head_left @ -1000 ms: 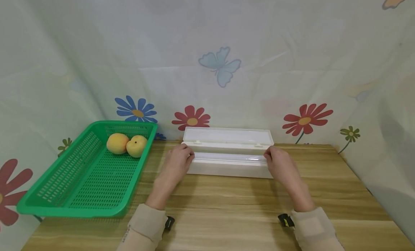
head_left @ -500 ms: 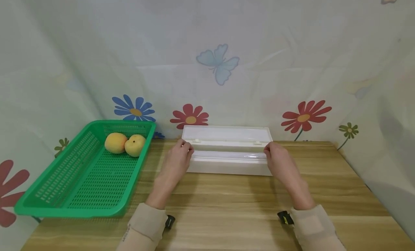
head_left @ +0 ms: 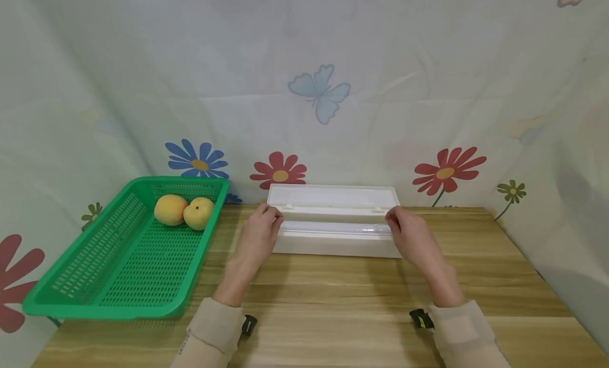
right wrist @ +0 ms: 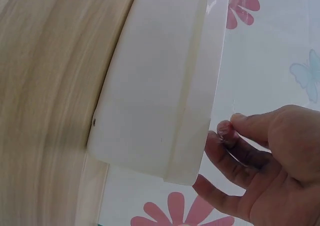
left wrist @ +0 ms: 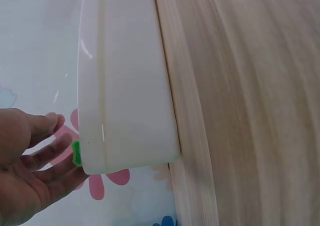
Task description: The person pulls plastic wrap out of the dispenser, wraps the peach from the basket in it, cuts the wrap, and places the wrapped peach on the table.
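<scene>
In the head view a long white cling film dispenser lies on the table with its lid raised at the back. A glossy strip of clear cling film stretches across its opening. At the left end my left hand pinches the film's edge between thumb and forefinger. My right hand pinches the other edge at the right end; in the right wrist view crinkled film shows at its fingertips. The left wrist view shows the lower fingers of my left hand by the dispenser's corner, near a small green piece.
On the left of the wooden table stands a green plastic basket. Two peaches, one beside the other, lie in its far right corner. A flower-printed curtain hangs right behind the dispenser.
The head view has tilted slightly, so the whole scene sits a little higher. Both hands stay at the dispenser's ends, pinching the film, with barely any movement.
</scene>
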The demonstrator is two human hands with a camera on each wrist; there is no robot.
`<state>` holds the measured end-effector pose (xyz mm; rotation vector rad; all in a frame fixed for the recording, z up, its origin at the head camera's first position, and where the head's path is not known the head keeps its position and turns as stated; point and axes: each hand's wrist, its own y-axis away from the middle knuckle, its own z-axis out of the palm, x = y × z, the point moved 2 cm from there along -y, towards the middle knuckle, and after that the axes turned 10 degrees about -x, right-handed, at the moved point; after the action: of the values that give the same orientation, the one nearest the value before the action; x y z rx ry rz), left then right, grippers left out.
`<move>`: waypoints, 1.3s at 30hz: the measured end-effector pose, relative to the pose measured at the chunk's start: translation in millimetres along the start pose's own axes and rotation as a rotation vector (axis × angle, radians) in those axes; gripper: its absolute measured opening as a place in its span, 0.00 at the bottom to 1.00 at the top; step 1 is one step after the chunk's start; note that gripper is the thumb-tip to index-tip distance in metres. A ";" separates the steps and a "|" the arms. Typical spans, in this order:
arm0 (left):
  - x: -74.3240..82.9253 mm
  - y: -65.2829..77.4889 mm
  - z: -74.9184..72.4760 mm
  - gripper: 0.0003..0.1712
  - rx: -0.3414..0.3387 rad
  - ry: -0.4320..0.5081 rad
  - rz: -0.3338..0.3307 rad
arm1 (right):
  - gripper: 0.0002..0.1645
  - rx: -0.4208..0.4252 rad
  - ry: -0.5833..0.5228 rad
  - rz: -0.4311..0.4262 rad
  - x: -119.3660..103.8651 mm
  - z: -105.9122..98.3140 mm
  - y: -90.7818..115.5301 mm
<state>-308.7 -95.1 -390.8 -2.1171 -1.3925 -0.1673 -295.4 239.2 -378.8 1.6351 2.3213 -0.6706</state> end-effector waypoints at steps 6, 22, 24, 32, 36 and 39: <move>0.7 -1.3 -0.2 0.03 -0.002 0.011 0.026 | 0.07 -0.009 -0.024 -0.076 5.4 -0.4 1.1; -0.7 -1.9 0.9 0.02 -0.081 -0.021 0.028 | 0.15 -0.125 0.003 -0.057 7.9 -1.3 0.0; -0.6 -1.4 0.7 0.02 -0.095 -0.018 0.029 | 0.15 -0.131 0.001 -0.036 8.5 -2.1 0.3; -2.6 -0.4 -0.6 0.05 -0.214 0.002 -0.015 | 0.03 -0.087 0.006 -0.042 11.1 -4.6 1.2; -3.7 -0.8 -1.5 0.04 -0.231 0.001 0.003 | 0.02 -0.049 0.031 -0.038 8.9 -4.8 1.8; -3.7 -0.5 -1.9 0.04 -0.215 0.007 0.014 | 0.02 -0.023 0.043 -0.012 2.8 -4.7 2.7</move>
<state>-310.4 -99.0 -390.5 -2.2967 -1.4094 -0.3320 -293.5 244.5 -376.6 1.6428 2.3612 -0.6153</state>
